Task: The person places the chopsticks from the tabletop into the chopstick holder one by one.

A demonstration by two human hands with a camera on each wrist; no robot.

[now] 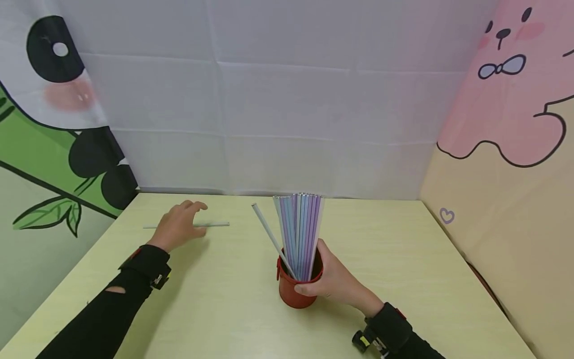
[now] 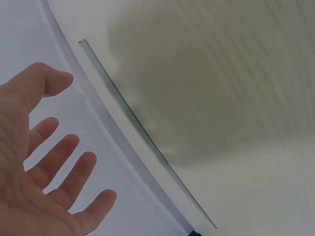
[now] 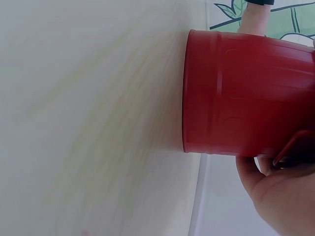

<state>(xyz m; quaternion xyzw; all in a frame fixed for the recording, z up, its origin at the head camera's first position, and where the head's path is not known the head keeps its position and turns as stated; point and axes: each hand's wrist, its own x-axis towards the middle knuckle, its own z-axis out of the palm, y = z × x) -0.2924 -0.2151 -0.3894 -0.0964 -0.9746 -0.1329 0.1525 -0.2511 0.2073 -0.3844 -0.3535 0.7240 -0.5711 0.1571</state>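
Observation:
My left hand (image 1: 179, 225) hovers over a pale straw (image 1: 219, 224) on the left side of the table, thumb and fingers spread with nothing between them. The left wrist view shows the whole straw (image 2: 130, 115) lying on the tabletop, apart from the fingers. With my right hand (image 1: 334, 279) I grip a small red bucket (image 1: 293, 296) by its side and rim. Inside it stands a bundle of purple and pale blue straws (image 1: 300, 229). One pale straw (image 1: 266, 227) leans out to the left. Its red wall (image 3: 241, 93) fills much of the right wrist view.
The light wood table (image 1: 215, 309) ends at a white backdrop (image 1: 282, 124). Printed cloths with cartoon figures hang at both sides, a green and black one (image 1: 49, 159) left and a pink one (image 1: 506, 114) right.

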